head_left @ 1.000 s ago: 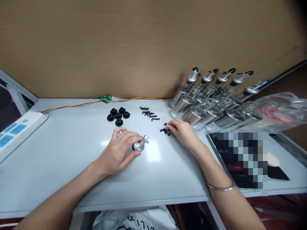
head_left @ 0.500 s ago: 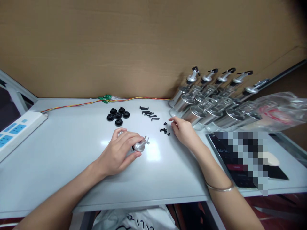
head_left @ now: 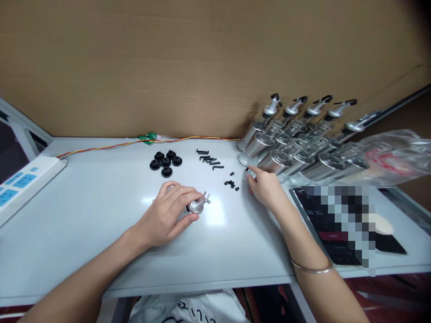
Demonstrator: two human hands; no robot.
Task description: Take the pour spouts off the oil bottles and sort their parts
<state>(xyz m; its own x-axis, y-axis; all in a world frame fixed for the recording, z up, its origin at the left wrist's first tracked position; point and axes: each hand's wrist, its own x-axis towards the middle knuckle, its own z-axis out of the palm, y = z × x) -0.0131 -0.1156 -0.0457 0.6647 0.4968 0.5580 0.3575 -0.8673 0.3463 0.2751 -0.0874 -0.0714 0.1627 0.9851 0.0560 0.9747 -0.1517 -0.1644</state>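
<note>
My left hand (head_left: pixel 171 211) is wrapped over a silver pour spout (head_left: pixel 196 206) low above the table. Its round cap and short nozzle point right; the other end is hidden under my palm. My right hand (head_left: pixel 264 186) is closed at the fingertips, with a small black piece (head_left: pixel 247 169) showing at the index fingertip. Left of that hand lies a loose group of small black pieces (head_left: pixel 230 183), with one more piece (head_left: pixel 232 173) just behind. Several thin black levers (head_left: pixel 208 159) lie farther back. Black ribbed stoppers (head_left: pixel 165 162) are grouped beyond my left hand.
Glass bottles with metal sleeves (head_left: pixel 279 159) and spouts crowd the back right, beside a clear plastic bag (head_left: pixel 397 154). A phone or tablet (head_left: pixel 313 215) lies at the right. A white power strip (head_left: pixel 30 184) is at the left; red and yellow wires (head_left: pixel 128 143) run along the back.
My right hand has moved slightly right, away from the small black pieces, and a black piece now shows at its fingertip. My left hand and the spout have hardly moved.
</note>
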